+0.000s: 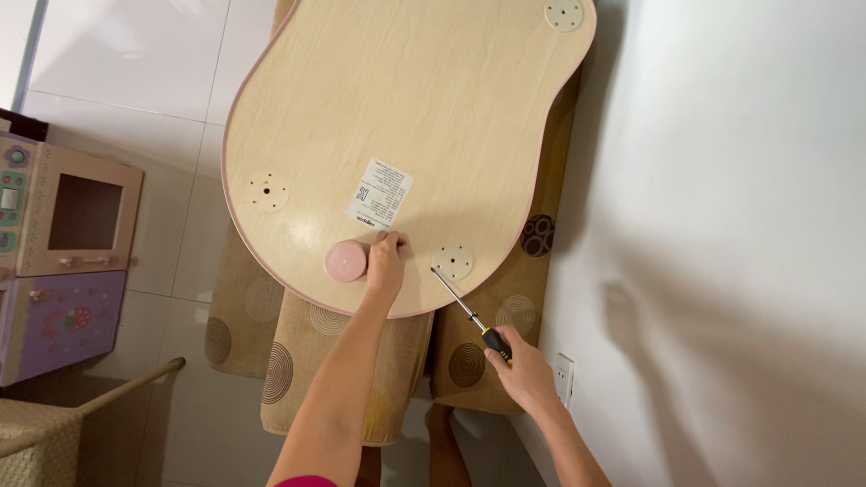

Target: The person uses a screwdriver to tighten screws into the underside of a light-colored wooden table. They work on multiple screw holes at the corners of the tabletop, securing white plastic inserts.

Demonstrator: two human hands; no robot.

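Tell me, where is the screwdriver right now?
In the head view, the screwdriver is in the right hand, low and right of centre, its tip on the round mounting plate near the tabletop edge.

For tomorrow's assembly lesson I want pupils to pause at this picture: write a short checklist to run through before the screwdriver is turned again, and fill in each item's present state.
1. Screwdriver tip meets the round mounting plate: ok.
2. Right hand grips the yellow and black handle: ok.
3. Left hand presses on the tabletop to steady it: ok.
4. Tip seated in a screw head: cannot tell, too small.
5. Tabletop rests flat on the brown cushions: cannot tell, its underside is hidden.
6. Pink round leg beside the left hand is clear of the screwdriver: ok.
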